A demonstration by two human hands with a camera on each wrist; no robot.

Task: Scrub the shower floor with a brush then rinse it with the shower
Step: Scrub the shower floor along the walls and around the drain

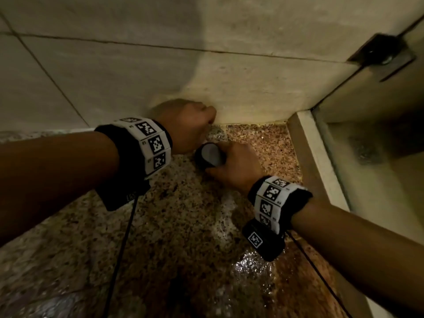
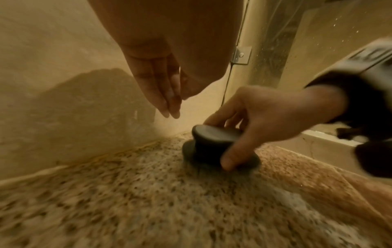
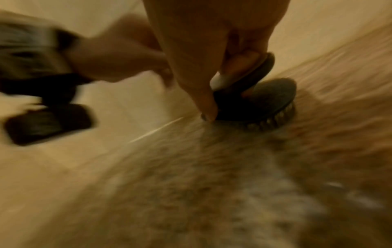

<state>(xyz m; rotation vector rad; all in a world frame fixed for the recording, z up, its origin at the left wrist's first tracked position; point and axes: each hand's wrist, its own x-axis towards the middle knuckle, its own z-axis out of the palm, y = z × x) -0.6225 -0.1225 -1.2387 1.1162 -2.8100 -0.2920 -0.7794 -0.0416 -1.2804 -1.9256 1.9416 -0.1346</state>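
A round dark scrub brush (image 1: 210,154) with a knob handle stands bristles-down on the wet speckled shower floor (image 1: 183,226), close to the corner by the wall. My right hand (image 1: 234,164) grips its knob from the right, thumb on the near side of the brush (image 2: 218,144). In the right wrist view the brush (image 3: 265,94) shows its bristles against the floor, blurred. My left hand (image 1: 190,125) hovers just left of the brush next to the wall. Its fingers (image 2: 167,97) hang straight down and hold nothing.
A beige tiled wall (image 1: 137,76) rises right behind the brush. A raised curb (image 1: 321,168) and glass panel with a metal hinge (image 1: 383,53) close off the right side. A black cable (image 1: 124,237) hangs from my left wrist over the floor.
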